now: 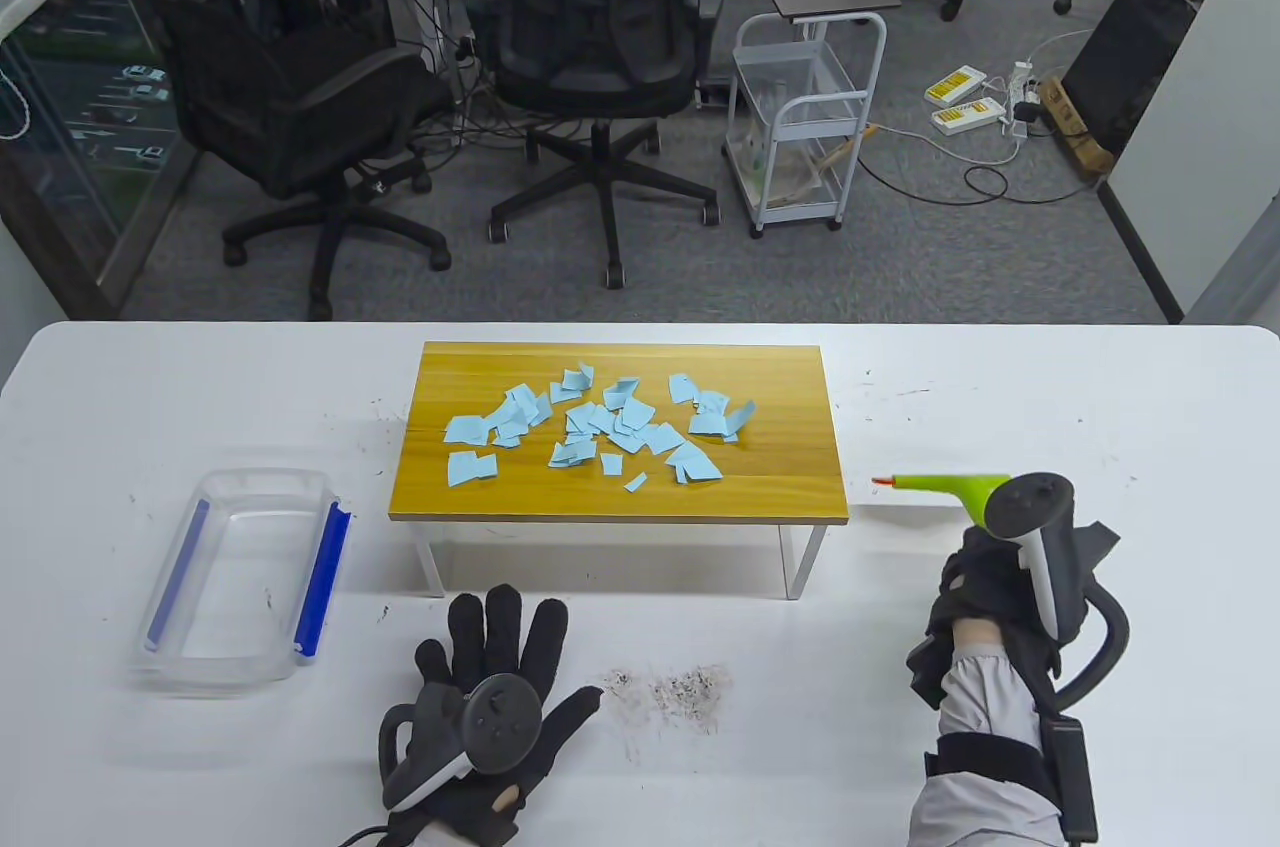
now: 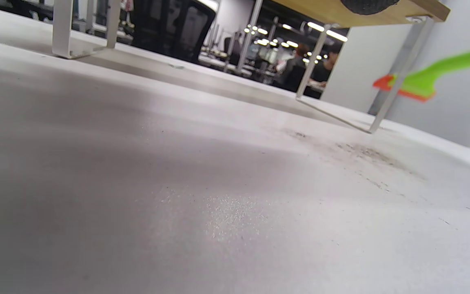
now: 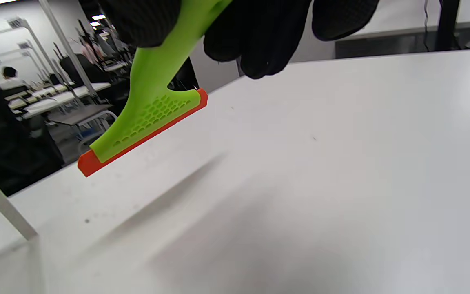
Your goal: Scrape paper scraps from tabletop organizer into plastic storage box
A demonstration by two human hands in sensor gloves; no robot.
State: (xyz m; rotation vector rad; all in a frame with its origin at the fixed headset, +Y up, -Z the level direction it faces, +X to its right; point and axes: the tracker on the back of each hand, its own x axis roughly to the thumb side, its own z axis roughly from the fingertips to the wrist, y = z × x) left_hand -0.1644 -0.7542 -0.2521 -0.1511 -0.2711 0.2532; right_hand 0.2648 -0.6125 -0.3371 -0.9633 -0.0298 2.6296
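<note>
Right hand grips lime-green plastic scraper with orange blade.
I read no labels; left hand lies flat, fingers spread, at 6 o'clock of wooden organizer.

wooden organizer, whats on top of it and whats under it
On the wooden organizer lies a loose pile of blue paper scraps. Underneath, between its white legs, only bare table shows; the top hides the rest.

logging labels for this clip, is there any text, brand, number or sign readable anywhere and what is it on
No text can be read in any view.
Yellow and white boxes on the floor: there is print, too small to read.
Green scraper held by the right hand: honeycomb pattern only, no words.
Plastic storage box, blue paper scraps, wooden organizer: no markings visible.
</note>
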